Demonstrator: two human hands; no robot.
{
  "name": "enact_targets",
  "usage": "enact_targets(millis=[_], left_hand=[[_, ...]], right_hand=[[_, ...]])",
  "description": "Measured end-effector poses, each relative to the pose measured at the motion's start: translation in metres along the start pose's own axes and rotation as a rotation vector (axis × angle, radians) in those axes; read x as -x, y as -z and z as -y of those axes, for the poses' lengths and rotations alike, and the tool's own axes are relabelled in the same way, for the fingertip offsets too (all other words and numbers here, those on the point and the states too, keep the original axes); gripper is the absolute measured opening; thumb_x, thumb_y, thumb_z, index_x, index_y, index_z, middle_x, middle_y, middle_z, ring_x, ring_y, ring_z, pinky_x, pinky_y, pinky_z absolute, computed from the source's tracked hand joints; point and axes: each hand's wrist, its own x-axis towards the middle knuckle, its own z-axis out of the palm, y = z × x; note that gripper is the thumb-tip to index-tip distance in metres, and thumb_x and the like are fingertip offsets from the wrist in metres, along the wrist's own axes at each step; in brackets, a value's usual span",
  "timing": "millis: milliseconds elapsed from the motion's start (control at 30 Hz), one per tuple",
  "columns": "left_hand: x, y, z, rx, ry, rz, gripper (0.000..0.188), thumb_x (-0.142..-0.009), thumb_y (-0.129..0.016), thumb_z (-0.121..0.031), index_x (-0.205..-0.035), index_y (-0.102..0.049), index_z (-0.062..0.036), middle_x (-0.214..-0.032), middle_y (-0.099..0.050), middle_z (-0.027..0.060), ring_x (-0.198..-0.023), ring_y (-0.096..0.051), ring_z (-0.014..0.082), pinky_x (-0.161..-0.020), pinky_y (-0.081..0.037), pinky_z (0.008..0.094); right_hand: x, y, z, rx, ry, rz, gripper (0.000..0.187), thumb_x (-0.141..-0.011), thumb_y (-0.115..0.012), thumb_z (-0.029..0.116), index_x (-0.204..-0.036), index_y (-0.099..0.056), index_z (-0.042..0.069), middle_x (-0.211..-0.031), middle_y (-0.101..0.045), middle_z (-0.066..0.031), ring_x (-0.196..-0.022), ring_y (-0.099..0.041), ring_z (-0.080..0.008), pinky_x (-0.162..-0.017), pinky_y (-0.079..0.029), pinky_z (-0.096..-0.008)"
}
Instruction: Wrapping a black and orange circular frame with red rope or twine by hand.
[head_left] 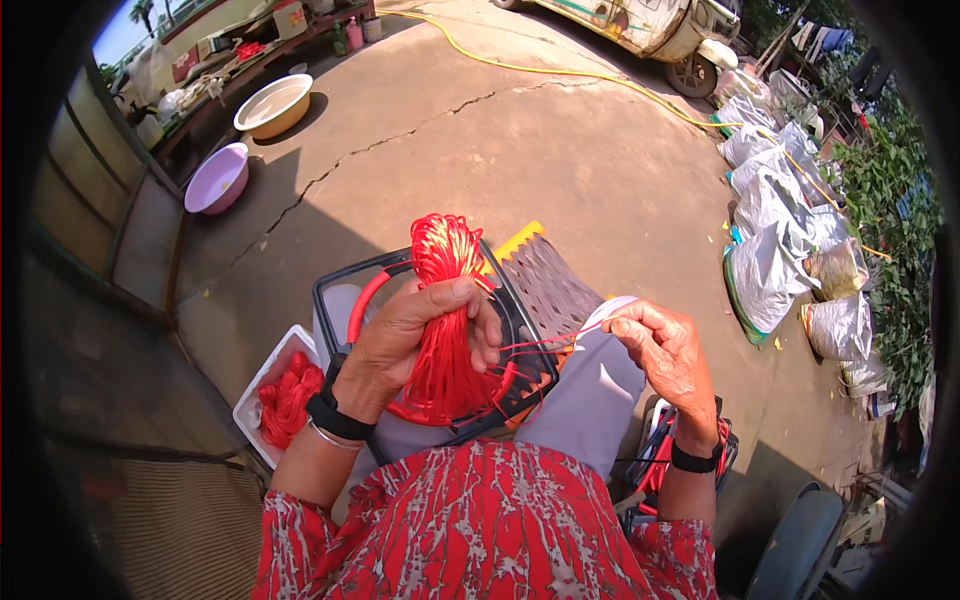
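Note:
My left hand (405, 335) is wrapped round the middle of a thick bundle of shiny red cord (447, 245), held upright over my lap. Loose strands hang below the fist. Off to the right, my right hand (665, 350) pinches thin red strands (560, 340) that run across from the bundle. A white strip or band (608, 312) shows beside its fingertips; I cannot tell what it is. Under the bundle, a black rectangular frame (330, 285) rests over my legs, with a red ring (365, 305) across it. Between my knees lies a grey slatted panel with an orange edge (535, 270).
On my left stands a white box (250, 425) with red cord (290, 395) inside. Further off are a pink basin (217, 180) and a cream basin (273, 107). White sacks (770, 270) line the right side. A yellow hose (570, 73) crosses the concrete near a parked vehicle (640, 35).

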Motion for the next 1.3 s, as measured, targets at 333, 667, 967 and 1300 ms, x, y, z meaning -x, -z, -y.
enact_targets(millis=[333,667,967,1300], left_hand=[[-0.015,-0.013,0.042,-0.14,0.182,0.004,0.032,-0.094,-0.062,-0.028,-0.091,-0.063,0.0046,-0.087,-0.069,0.0183,-0.077,-0.069,0.0241,-0.073,-0.058,0.036],[-0.008,-0.009,0.061,-0.078,0.334,-0.019,0.028,-0.088,-0.071,-0.023,-0.097,-0.059,0.0002,-0.063,-0.059,0.0077,-0.049,-0.057,0.0162,-0.058,-0.056,0.0331],[-0.006,-0.005,0.066,-0.146,0.437,-0.122,0.019,-0.079,-0.069,0.001,-0.095,-0.058,0.0008,-0.067,-0.059,0.0069,-0.051,-0.058,0.0149,-0.056,-0.056,0.0341],[-0.004,-0.011,0.061,-0.171,0.438,-0.161,0.019,-0.079,-0.068,0.0,-0.093,-0.056,0.0003,-0.067,-0.061,0.0072,-0.055,-0.063,0.016,-0.059,-0.056,0.0326]], right_hand=[[0.0,-0.025,0.04,0.079,0.314,0.271,0.014,-0.092,-0.061,0.013,-0.085,-0.061,0.0,-0.069,-0.061,-0.0141,-0.056,-0.057,-0.0287,-0.052,-0.042,-0.0358],[0.0,-0.021,0.032,0.233,0.294,0.289,0.014,-0.09,-0.062,0.014,-0.087,-0.061,0.001,-0.07,-0.061,-0.0174,-0.06,-0.059,-0.0334,-0.054,-0.045,-0.0373],[0.0,-0.025,0.019,0.205,0.333,0.309,0.013,-0.088,-0.065,0.015,-0.089,-0.062,0.001,-0.071,-0.064,-0.0171,-0.063,-0.064,-0.0325,-0.054,-0.047,-0.0365],[0.004,-0.021,0.015,0.196,0.284,0.265,0.012,-0.089,-0.065,0.012,-0.091,-0.063,0.001,-0.065,-0.06,-0.0175,-0.057,-0.06,-0.0315,-0.052,-0.045,-0.0359]])
